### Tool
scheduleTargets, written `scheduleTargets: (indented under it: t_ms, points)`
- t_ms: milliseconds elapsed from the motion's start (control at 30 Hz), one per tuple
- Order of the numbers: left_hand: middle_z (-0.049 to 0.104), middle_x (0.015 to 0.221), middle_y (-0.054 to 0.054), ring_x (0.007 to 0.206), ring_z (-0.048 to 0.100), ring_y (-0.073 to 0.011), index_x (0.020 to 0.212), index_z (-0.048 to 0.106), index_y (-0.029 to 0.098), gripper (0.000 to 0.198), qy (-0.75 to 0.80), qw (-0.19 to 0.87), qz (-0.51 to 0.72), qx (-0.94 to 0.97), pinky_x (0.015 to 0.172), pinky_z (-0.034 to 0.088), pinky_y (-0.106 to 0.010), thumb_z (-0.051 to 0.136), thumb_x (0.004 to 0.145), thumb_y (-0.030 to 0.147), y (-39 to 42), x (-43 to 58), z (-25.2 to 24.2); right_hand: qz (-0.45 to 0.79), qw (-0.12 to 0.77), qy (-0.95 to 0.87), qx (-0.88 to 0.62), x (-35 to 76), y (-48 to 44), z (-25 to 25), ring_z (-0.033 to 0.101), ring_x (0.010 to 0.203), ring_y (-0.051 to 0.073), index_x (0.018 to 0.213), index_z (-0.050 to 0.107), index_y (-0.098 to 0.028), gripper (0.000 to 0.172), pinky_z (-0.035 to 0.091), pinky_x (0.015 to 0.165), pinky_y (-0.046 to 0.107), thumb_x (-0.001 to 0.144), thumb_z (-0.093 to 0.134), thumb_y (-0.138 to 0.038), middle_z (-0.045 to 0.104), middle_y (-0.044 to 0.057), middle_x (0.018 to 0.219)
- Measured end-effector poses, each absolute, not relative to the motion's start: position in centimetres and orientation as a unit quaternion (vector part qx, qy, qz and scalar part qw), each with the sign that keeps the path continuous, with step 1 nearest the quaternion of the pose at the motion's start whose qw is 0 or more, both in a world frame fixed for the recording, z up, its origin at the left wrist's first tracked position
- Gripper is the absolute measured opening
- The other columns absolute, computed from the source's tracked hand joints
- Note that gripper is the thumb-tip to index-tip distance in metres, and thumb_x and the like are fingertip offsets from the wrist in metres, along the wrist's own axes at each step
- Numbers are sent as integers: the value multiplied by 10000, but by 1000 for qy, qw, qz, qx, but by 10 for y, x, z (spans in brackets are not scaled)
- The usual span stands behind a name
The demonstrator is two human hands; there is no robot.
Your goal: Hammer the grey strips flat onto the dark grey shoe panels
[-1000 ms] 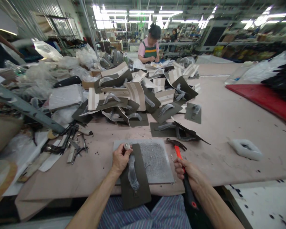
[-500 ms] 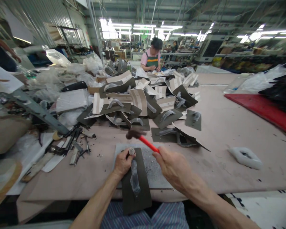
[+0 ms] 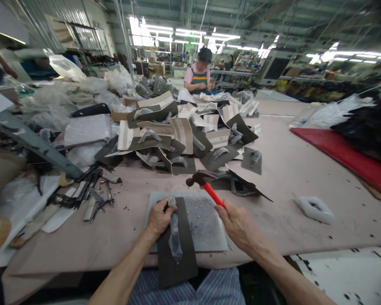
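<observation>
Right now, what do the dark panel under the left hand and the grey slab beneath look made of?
Dark grey-green flat panel: likely leather or stiff board, matte, thin, lying flat. Grey speckled slab: probably stone or metal, dull, surface pocked.

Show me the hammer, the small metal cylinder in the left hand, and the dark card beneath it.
hammer point(image 3: 213, 194): head view, on its red handle.
small metal cylinder point(image 3: 171, 201): head view, on its round top.
dark card point(image 3: 186, 256): head view, on its bare lower part.
</observation>
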State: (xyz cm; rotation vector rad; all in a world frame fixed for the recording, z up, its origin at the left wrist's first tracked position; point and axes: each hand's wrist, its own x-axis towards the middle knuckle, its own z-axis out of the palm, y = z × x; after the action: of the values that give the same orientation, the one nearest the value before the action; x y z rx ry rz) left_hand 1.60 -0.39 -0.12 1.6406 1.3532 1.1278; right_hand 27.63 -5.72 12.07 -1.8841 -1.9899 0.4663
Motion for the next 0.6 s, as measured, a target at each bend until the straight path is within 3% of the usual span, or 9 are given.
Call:
scheduleTargets:
  t_ms: [133,200,267,333,433,500,600]
  points:
    - [747,885,-26,845,683,-186,939,692,200,173,527,374,444,621,803,521,-280,636,782,246,-4,16,2,270,172,-578,-751,319,-71,65,504,484,152,673,459,-227,419,332,498,268,957,291,-485,522,1,559]
    - [746,872,-26,828,682,-186,935,693,199,179,528,380,447,614,795,522,-281,654,770,255,-4,16,3,258,123,-524,-802,341,-80,37,520,470,172,694,484,-226,399,361,493,287,954,291,-459,524,14,557]
    - [745,870,-24,820,681,-185,931,694,200,180,530,382,448,610,789,523,-281,668,765,264,-4,16,2,196,101,-523,-823,351,-88,23,587,578,220,760,539,-209,327,418,558,328,934,359,-421,579,66,646]
    - [747,884,-23,828,683,-183,933,696,202,179,530,382,449,610,800,522,-282,676,768,268,-5,15,1,124,137,-566,-804,338,-93,25,632,787,276,894,596,-179,270,466,686,381,901,437,-397,634,144,852]
    - [751,894,-20,838,688,-181,926,704,205,177,532,376,449,612,808,521,-281,686,764,271,-6,16,0,130,240,-637,-721,276,-95,46,627,936,265,1153,577,-160,381,489,814,383,912,468,-434,624,160,1098]
    - [753,877,-18,823,690,-182,913,713,203,189,537,375,454,603,794,524,-279,707,741,281,-5,17,1,241,265,-672,-648,219,-95,58,648,840,210,1255,520,-178,422,511,763,330,920,492,-433,647,109,1101]
    - [747,806,-18,759,686,-181,862,717,181,233,562,399,489,535,734,529,-271,755,688,330,0,18,6,265,225,-712,-610,150,-91,58,670,950,249,1293,484,-154,422,503,799,344,907,528,-320,665,131,1131]
